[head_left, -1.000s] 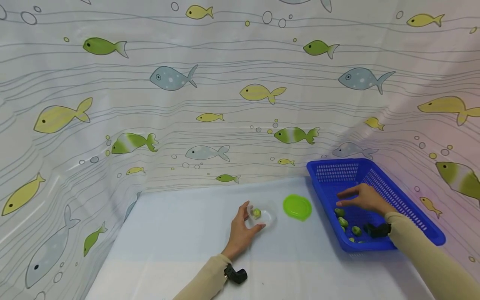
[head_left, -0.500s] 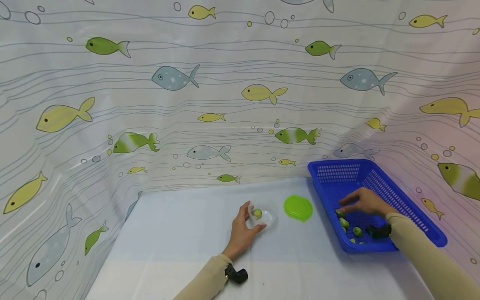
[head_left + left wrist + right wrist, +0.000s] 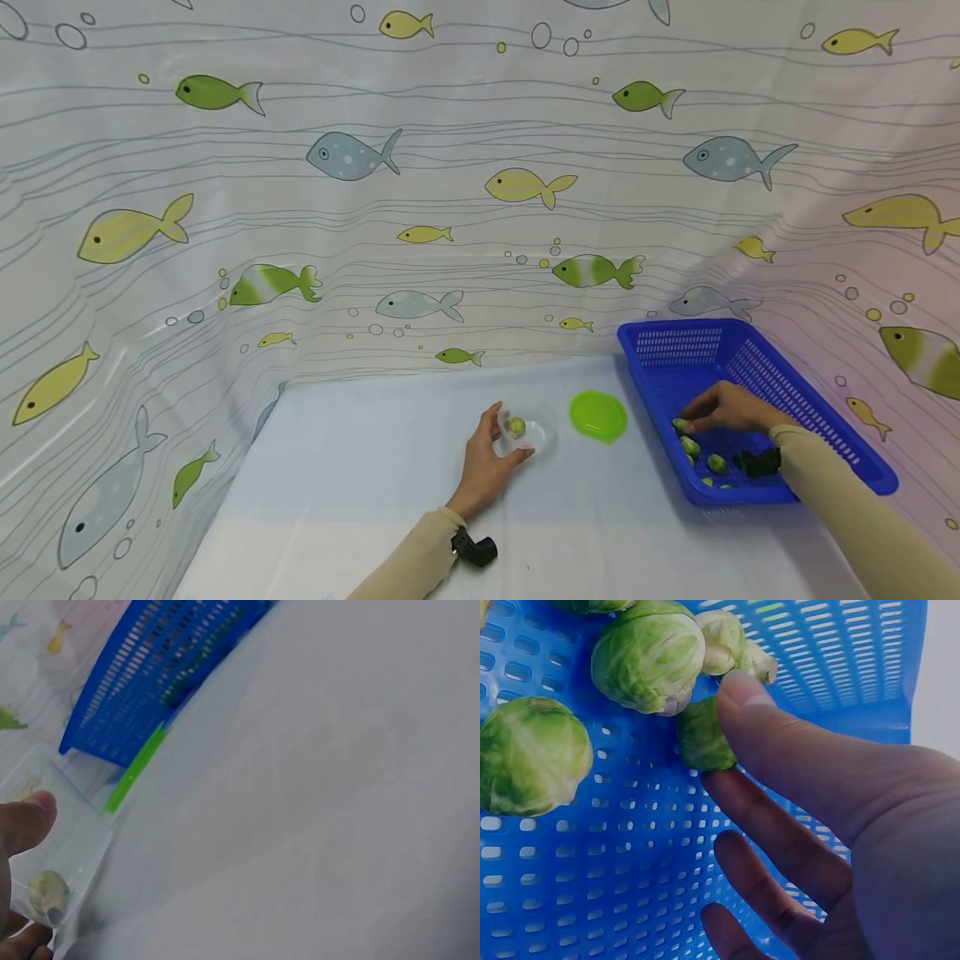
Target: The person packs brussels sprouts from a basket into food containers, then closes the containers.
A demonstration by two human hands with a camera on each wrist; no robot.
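My left hand grips a small clear plastic container on the table, thumb on the near side and fingers on the far side. One Brussels sprout lies inside it; the left wrist view shows the same sprout through the clear wall. Over at the right, my right hand reaches into a blue plastic basket. Its thumb and index finger pinch a Brussels sprout near the basket's left wall. Other Brussels sprouts lie close by on the basket floor.
A bright green lid lies flat between the container and the basket. White cloth covers the table. Behind and at both sides hangs a curtain printed with fish. Each wrist wears a small black camera.
The right hand has lowered toward the basket's left wall, and its thumb and index finger have closed on a Brussels sprout. The left hand keeps its hold on the container.
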